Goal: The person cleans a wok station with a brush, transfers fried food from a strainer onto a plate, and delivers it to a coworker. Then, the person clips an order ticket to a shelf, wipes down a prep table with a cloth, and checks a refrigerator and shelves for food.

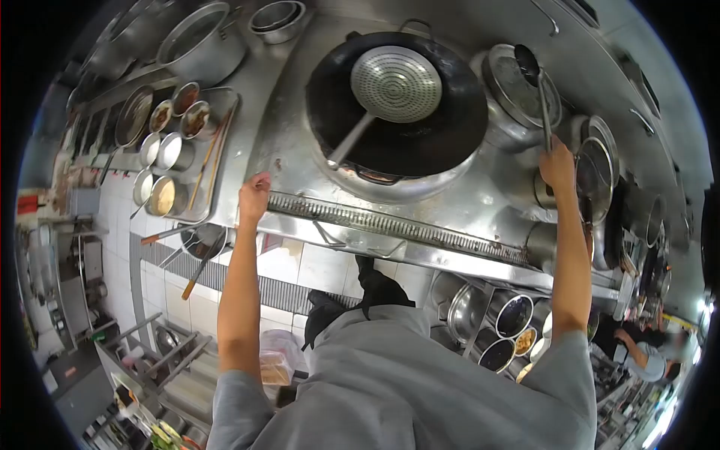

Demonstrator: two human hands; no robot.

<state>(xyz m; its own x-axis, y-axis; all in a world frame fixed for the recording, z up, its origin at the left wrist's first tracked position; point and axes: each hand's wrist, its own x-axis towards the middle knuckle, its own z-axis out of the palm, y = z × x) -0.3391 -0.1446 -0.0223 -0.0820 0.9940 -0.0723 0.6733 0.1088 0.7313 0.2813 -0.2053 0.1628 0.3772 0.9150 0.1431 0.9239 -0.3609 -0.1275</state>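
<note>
Nearest, under the right part of the metal counter (289,97), a small bowl (526,342) holds orange-brown food beside pots of dark liquid. A long slotted grate (397,228) runs along the near edge of the counter. The left hand (255,196) is over this edge, at the left end of the grate. Its fingers are loosely bent, and it is not gripping anything. Farther right, the right hand (556,165) is closed around the handle of a ladle (545,105). To the left, a metal tray (225,139) has small bowls and long wooden sticks on it. In the middle sits a big black wok (450,142). A round strainer (396,84) full of little holes lies in it, its handle pointing near and left. The ladle's dark scoop is up at the far right, over a round metal pot (506,75). A big pot (202,49) stands far left.
</note>
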